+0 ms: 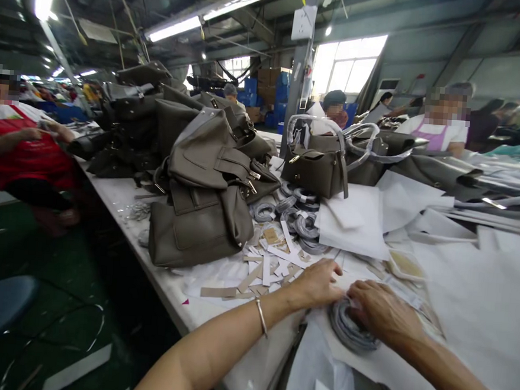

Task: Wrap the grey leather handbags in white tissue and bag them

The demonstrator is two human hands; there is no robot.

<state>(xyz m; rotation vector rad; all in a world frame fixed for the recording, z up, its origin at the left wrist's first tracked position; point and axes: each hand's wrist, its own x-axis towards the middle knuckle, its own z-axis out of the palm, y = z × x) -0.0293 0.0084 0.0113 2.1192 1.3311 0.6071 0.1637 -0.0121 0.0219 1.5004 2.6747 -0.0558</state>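
Observation:
My left hand point(318, 284) lies on the white table point(171, 287) with its fingers curled down beside a coiled grey strap point(349, 331). A thin bracelet sits on that wrist. My right hand point(383, 313) rests on top of the same coil, fingers bent over it and pressing it to the table. Whether the left fingers pinch the strap's end is hidden. Loose paper strips and card scraps point(266, 271) lie just left of my hands.
Taupe leather handbags point(201, 209) are heaped at the table's left and middle, another bag point(318, 163) with wrapped handles behind. Several more coiled straps point(302, 222) and white sheets point(365, 220) lie beyond. A person in a red apron point(27, 149) stands left; others work at the back.

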